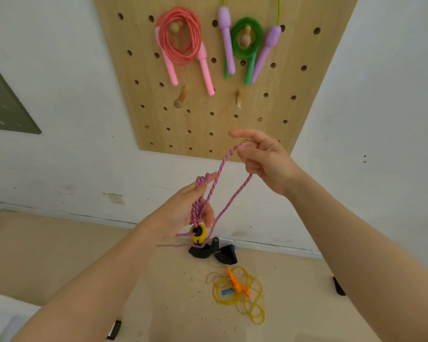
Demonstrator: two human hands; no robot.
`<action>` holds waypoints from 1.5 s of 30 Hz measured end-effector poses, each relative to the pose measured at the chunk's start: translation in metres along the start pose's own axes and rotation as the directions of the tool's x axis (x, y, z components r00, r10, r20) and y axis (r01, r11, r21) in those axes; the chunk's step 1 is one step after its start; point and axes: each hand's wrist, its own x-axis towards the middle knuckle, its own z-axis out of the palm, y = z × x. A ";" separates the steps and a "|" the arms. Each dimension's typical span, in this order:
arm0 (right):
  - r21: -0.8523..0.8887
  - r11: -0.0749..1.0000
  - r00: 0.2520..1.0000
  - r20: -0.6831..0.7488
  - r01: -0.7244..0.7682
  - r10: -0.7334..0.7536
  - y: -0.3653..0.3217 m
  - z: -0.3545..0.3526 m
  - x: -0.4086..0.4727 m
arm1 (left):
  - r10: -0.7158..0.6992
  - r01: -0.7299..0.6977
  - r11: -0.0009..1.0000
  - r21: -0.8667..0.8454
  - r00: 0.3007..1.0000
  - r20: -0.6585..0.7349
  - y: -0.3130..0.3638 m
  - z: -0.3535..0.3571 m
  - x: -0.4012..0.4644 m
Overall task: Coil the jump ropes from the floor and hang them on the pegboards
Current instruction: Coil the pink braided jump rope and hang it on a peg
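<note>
While the left hand (183, 211) gripped several loops of the pink braided rope (223, 166) above a yellow handle (198, 234), the right hand (262, 161) at two o'clock pinched one strand, seemingly between thumb and forefinger. Yellow rope (242, 292) lay on the floor (59, 255) at six o'clock.

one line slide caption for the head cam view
Left hand holds pink rope coils while right hand draws a loop; yellow rope lies on the floor.
</note>
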 end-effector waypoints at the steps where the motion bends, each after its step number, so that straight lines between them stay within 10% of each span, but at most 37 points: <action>1: -0.087 0.996 0.991 -0.131 0.016 -0.028 0.001 -0.003 -0.001 | 0.006 -0.005 0.999 -0.045 1.000 0.019 0.002 0.008 -0.003; 6: -0.463 0.885 0.924 -0.321 0.038 -0.208 0.005 -0.028 -0.011 | 0.000 0.024 0.964 -0.266 0.996 0.092 0.019 0.042 -0.023; 13: -0.482 0.868 0.949 -0.312 -0.118 -0.044 0.038 -0.049 -0.040 | 0.205 -0.108 0.887 -0.449 0.963 0.173 0.022 0.064 -0.038; 17: -0.871 0.461 0.983 -0.116 -0.169 0.142 0.063 -0.048 -0.060 | 0.274 -0.280 0.773 -0.569 0.957 -0.098 0.025 0.070 -0.039; 19: -0.989 0.146 0.946 0.073 0.027 0.315 0.069 -0.035 -0.070 | 0.262 -0.361 0.721 -0.591 0.932 -0.248 0.024 0.067 -0.033; 21: -0.983 0.061 0.882 0.184 0.175 0.434 0.070 -0.015 -0.079 | 0.228 -0.414 0.704 -0.576 0.901 -0.369 0.023 0.062 -0.026; 26: -0.917 0.343 0.730 0.375 0.203 0.571 0.043 0.017 -0.086 | 0.016 -0.285 0.876 -0.389 0.823 -0.568 0.005 0.038 -0.005; 31: -0.718 0.633 0.770 0.567 0.289 0.292 -0.017 0.027 -0.086 | -0.044 0.127 0.987 0.103 0.813 -0.580 -0.025 0.058 -0.016; 38: -0.537 0.837 0.993 0.008 0.103 -0.117 -0.009 0.011 -0.060 | -0.049 -0.005 0.940 -0.340 0.987 -0.150 -0.005 0.088 -0.047; 45: -0.625 0.780 0.999 -0.018 0.028 -0.050 0.004 0.016 -0.040 | 0.024 -0.038 0.997 -0.062 0.977 -0.210 -0.006 0.068 -0.043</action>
